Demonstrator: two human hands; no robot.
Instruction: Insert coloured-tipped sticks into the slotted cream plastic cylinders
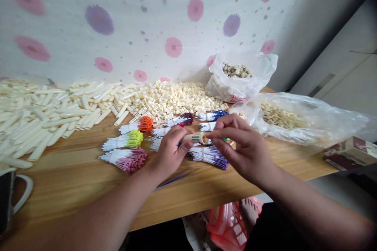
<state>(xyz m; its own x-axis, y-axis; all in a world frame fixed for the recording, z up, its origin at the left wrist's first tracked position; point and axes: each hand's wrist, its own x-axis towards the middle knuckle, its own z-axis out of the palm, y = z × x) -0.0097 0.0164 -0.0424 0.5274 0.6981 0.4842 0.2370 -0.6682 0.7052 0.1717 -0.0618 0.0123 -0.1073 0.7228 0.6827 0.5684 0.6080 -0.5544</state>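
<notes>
My left hand (169,151) is closed on a short cream slotted pen tube (194,138), with its open round end facing right. Bits of colour show in the slots and inside the rim. My right hand (246,151) is pinched at that open end; whatever is between its fingertips is too small to make out. Around and beneath the hands lie banded bundles of thin white pen refills with coloured ends: orange (145,124), yellow-green (134,139), pink (134,159), purple (216,159), dark purple (185,119) and blue (217,115). My hands partly hide other bundles.
Long cream pen barrels (63,111) are heaped at the left, beside a pile of short slotted tubes (176,96). Plastic bags of small grey-beige parts (235,70) and cream parts (279,115) stand right. A small box (352,153) sits by the wooden table's (165,204) right end.
</notes>
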